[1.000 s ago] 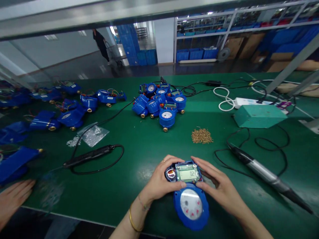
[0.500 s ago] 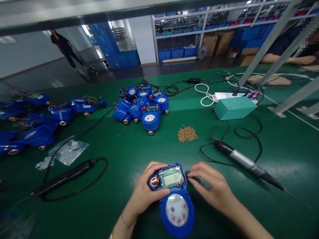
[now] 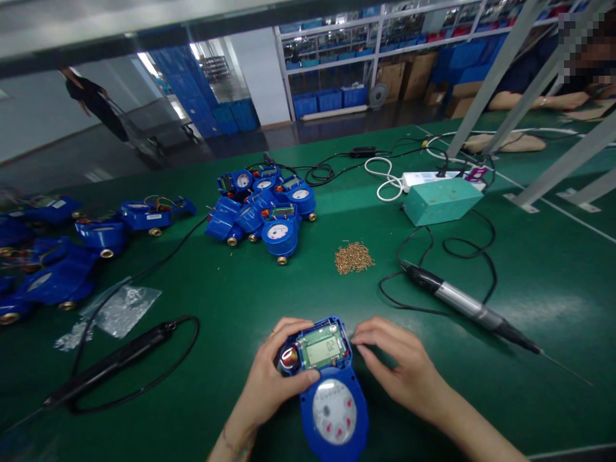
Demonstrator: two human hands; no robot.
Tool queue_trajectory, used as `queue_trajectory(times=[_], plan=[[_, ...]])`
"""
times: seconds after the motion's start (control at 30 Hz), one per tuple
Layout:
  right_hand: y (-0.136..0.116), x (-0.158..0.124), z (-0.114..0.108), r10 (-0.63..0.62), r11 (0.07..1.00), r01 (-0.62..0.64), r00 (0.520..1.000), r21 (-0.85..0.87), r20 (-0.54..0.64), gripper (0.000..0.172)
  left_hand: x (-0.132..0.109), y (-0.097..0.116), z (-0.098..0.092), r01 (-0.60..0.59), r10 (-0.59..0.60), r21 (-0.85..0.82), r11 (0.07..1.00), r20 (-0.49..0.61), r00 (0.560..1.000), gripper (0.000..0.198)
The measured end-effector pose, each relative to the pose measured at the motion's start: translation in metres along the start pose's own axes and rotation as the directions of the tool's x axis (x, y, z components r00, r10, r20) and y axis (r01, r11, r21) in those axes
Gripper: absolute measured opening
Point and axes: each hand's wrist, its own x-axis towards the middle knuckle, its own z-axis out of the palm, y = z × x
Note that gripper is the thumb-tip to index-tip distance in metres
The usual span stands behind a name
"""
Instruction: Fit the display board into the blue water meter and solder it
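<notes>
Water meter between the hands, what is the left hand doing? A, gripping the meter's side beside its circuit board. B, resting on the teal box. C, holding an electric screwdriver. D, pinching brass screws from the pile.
A: the left hand wraps the side of the blue water meter beside its circuit board, while the electric screwdriver lies off to the right.

Surface: here's the green-topped counter (image 3: 298, 301), glossy under the lights!
Centre: blue plastic water meters (image 3: 280, 237) bunched tightly together.
Far left: a looser spread of blue meters (image 3: 101, 234).
Just right of centre: a loose pile of small brass screws (image 3: 355, 258).
Right: a silver electric screwdriver (image 3: 462, 301) on its black cord, beside a teal box (image 3: 441, 201).
Left: a black electric screwdriver (image 3: 110, 366), next to a clear plastic bag (image 3: 122, 311).
</notes>
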Motion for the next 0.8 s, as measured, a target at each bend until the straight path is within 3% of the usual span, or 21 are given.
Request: queue_trajectory(times=[0.4,0.8], plan=[[0.02,-0.007,0.0,-0.166,0.986,0.163,0.983,0.041,0.081,0.028,0.001,-0.001,0.001,-0.037,0.037,-0.004,0.999,-0.013,0.999,0.053],[0.02,-0.005,-0.004,-0.222,0.975,0.22,0.971,0.032,0.086,0.026,0.0,-0.003,0.001,-0.041,0.042,0.013,0.999,-0.014,0.999,0.054]])
